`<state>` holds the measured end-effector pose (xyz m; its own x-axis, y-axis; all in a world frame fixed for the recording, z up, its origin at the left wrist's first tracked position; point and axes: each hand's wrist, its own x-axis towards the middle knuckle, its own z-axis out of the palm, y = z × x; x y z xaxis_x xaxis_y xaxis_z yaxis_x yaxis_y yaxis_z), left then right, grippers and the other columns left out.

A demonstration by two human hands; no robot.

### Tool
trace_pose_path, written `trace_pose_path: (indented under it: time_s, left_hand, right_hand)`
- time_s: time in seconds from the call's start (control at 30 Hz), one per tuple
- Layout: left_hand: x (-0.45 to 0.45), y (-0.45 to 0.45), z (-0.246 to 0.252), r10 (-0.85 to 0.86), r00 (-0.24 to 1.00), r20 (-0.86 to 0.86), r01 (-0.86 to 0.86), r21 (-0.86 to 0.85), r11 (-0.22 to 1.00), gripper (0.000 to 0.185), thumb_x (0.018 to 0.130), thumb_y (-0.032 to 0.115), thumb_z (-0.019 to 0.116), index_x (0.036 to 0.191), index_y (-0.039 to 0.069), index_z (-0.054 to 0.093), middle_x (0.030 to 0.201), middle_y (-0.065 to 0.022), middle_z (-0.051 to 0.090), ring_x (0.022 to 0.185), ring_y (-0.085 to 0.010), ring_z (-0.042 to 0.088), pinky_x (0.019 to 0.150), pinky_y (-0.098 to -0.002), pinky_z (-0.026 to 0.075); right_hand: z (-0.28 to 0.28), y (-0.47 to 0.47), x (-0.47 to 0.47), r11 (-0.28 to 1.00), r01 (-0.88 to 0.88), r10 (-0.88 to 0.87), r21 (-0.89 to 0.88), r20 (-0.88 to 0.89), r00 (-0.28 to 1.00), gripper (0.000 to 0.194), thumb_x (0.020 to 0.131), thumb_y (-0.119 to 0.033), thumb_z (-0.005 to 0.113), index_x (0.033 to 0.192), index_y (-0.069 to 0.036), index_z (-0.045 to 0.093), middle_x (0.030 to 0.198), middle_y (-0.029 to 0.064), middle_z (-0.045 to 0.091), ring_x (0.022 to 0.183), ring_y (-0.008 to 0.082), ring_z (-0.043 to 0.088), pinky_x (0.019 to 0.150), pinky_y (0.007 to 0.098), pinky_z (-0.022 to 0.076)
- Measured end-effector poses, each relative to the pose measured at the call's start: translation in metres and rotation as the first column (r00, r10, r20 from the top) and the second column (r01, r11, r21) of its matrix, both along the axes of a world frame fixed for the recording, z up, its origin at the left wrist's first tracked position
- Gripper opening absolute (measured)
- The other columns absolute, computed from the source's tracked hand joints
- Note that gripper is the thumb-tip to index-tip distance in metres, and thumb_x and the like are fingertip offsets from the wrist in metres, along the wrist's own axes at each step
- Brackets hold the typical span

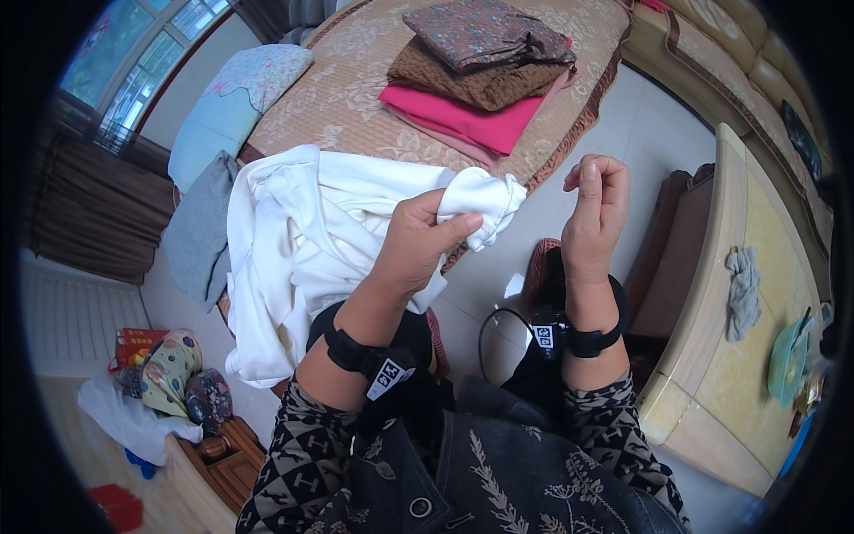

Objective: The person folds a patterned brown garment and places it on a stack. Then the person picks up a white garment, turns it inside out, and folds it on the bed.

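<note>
My left hand (427, 237) grips the bunched cuff end of a white garment (287, 227) between thumb and fingers. The rest of that white garment lies in loose folds on the near corner of a quilted bedspread (333, 100) and hangs over its edge. To the right, my right hand (597, 200) is raised over the floor, apart from the cloth, with its fingers curled towards the thumb. Whether a thread or something small is between those fingertips cannot be made out. Beyond my hands, a stack holds a floral folded cloth (494, 33), a brown quilted cloth (480, 77) and a bright pink cloth (467, 120).
A grey cloth (200, 230) and a pale pillow (227, 113) lie left of the white garment. At the right stands a stone-topped table (727, 380) with a grey rag (742, 294) and a green basin (787, 364). Bags (170, 374) sit at lower left.
</note>
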<state>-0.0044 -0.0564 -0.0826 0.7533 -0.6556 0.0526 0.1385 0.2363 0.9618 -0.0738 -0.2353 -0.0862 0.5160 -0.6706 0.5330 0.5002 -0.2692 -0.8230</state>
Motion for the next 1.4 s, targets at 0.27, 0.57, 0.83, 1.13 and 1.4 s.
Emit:
trace_pose_path:
  time_s: [0.27,0.57,0.83,1.13,1.4]
  left_hand:
    - [-0.003,-0.001,0.011,0.015,0.981,-0.193,-0.057,-0.214,0.975,0.033,0.082,0.0,0.062,0.115,-0.005,0.061,0.089,-0.0075,0.068,0.069,-0.0077,0.06,0.055,-0.0206,0.048]
    - [0.002,0.005,0.008,0.012,0.999,-0.04,-0.015,-0.075,0.997,0.033,0.081,0.0,0.061,0.115,-0.002,0.062,0.092,-0.0059,0.067,0.076,-0.0086,0.062,0.06,-0.0213,0.05]
    - [0.006,0.006,-0.001,0.027,0.999,0.045,-0.025,-0.035,0.999,0.038,0.079,-0.004,0.062,0.117,-0.004,0.059,0.105,-0.0074,0.065,0.094,-0.0127,0.061,0.084,-0.0271,0.048]
    - [0.004,0.005,0.001,0.042,0.998,0.054,-0.043,0.01,0.999,0.04,0.077,-0.007,0.063,0.117,-0.004,0.058,0.108,-0.0084,0.065,0.099,-0.0146,0.062,0.09,-0.0294,0.048]
    - [0.005,0.006,0.004,0.035,0.999,-0.031,-0.036,-0.035,0.999,0.04,0.078,-0.008,0.061,0.117,-0.005,0.056,0.107,-0.0104,0.065,0.096,-0.016,0.063,0.089,-0.03,0.049]
  right_hand:
    - [0.005,-0.004,-0.009,0.989,-0.15,0.15,-0.006,-0.037,0.988,0.014,0.1,-0.014,0.049,0.096,-0.001,0.052,0.084,0.0052,0.054,0.075,0.0112,0.05,0.07,0.0252,0.0434]
    - [0.019,0.019,-0.012,0.865,-0.195,0.168,-0.463,-0.1,0.981,0.029,0.07,-0.001,0.077,0.098,-0.003,0.07,0.093,0.009,0.057,0.083,0.0186,0.057,0.072,0.0292,0.047]
    - [0.01,0.029,-0.006,0.886,-0.255,0.201,-0.388,-0.174,0.964,0.021,0.074,0.002,0.074,0.094,-0.004,0.071,0.087,0.0047,0.056,0.079,0.0147,0.055,0.068,0.0253,0.045]
    - [0.009,0.032,-0.008,0.935,-0.252,0.227,-0.251,-0.124,0.966,0.007,0.082,0.001,0.065,0.088,-0.002,0.063,0.09,0.0064,0.053,0.08,0.0158,0.054,0.069,0.0259,0.0441]
    - [0.005,0.013,-0.008,0.935,-0.345,0.343,0.083,0.04,0.939,0.008,0.094,-0.004,0.054,0.088,0.001,0.054,0.089,0.0059,0.054,0.077,0.012,0.051,0.07,0.023,0.0427]
